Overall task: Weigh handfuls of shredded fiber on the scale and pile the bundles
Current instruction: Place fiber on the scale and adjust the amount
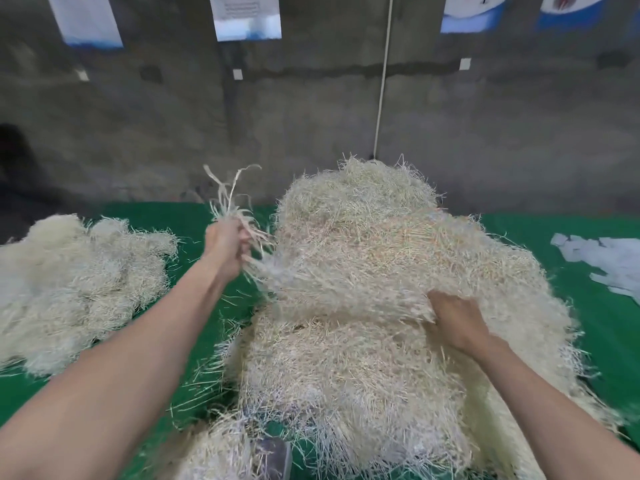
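Observation:
A big heap of pale shredded fiber [363, 271] fills the middle of the green cloth. My left hand [225, 244] grips a tuft of strands [228, 199] at the heap's left edge, with loose ends sticking up above the fist. My right hand [453, 317] digs into the heap's right side, fingers curled into the fiber. A second, lower pile of fiber [76, 285] lies on the left of the cloth. No scale shows in this view.
The green cloth [588, 306] covers the floor up to a grey concrete wall [311, 116]. White paper scraps [602, 261] lie at the right. A grey shoe tip [273, 455] pokes out at the bottom. A white cord [382, 81] hangs down the wall.

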A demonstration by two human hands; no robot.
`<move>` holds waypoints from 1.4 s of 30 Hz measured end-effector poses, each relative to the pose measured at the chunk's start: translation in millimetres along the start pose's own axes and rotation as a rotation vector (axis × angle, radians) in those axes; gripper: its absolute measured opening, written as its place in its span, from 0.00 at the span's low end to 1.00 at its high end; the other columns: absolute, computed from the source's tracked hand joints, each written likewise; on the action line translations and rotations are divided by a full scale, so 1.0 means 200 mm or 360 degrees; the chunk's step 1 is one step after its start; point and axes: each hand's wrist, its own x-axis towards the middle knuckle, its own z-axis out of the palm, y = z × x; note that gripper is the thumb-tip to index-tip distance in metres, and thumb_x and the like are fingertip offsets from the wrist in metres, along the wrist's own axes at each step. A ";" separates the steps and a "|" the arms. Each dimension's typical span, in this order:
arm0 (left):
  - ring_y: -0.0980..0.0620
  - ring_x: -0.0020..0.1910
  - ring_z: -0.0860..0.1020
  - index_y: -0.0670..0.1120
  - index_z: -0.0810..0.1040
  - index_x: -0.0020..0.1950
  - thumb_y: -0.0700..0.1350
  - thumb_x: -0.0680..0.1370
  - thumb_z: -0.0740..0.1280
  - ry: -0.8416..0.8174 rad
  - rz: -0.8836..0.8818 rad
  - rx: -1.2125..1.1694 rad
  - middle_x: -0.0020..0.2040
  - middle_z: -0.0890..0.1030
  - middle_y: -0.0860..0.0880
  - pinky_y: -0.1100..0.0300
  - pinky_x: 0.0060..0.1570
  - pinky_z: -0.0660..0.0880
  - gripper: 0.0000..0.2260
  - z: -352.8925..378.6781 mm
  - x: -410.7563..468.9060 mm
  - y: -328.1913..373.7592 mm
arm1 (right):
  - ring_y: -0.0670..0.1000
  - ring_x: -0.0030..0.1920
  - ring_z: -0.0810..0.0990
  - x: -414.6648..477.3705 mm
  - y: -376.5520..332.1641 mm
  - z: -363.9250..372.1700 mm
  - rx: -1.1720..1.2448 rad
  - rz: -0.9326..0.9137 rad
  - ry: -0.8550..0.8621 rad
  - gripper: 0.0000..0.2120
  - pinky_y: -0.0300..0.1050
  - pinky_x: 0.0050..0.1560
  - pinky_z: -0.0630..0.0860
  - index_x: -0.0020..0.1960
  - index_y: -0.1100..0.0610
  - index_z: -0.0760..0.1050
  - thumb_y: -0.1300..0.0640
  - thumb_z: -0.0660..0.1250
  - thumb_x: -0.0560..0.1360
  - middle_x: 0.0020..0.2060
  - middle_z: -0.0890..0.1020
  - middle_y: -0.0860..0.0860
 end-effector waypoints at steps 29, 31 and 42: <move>0.52 0.34 0.78 0.45 0.75 0.43 0.35 0.77 0.59 -0.0699 0.1021 0.3477 0.31 0.72 0.53 0.60 0.36 0.77 0.09 -0.43 0.07 -0.20 | 0.50 0.45 0.78 0.09 -0.29 0.10 0.0317 0.0021 -0.0064 0.09 0.45 0.50 0.77 0.51 0.55 0.75 0.52 0.68 0.75 0.46 0.80 0.50; 0.51 0.35 0.77 0.46 0.72 0.42 0.36 0.77 0.58 -0.0471 0.0991 0.3403 0.31 0.70 0.53 0.59 0.37 0.77 0.08 -0.48 0.10 -0.15 | 0.51 0.44 0.79 0.08 -0.28 0.09 0.0220 0.0034 -0.0029 0.07 0.47 0.49 0.78 0.51 0.54 0.74 0.51 0.66 0.76 0.45 0.81 0.50; 0.48 0.40 0.77 0.45 0.70 0.45 0.40 0.79 0.60 -0.0596 0.1054 0.3020 0.40 0.77 0.49 0.54 0.42 0.77 0.04 -0.61 0.04 -0.11 | 0.52 0.72 0.61 -0.13 -0.78 -0.25 0.0396 -0.0372 -0.0039 0.35 0.50 0.73 0.56 0.73 0.47 0.58 0.58 0.70 0.71 0.72 0.63 0.49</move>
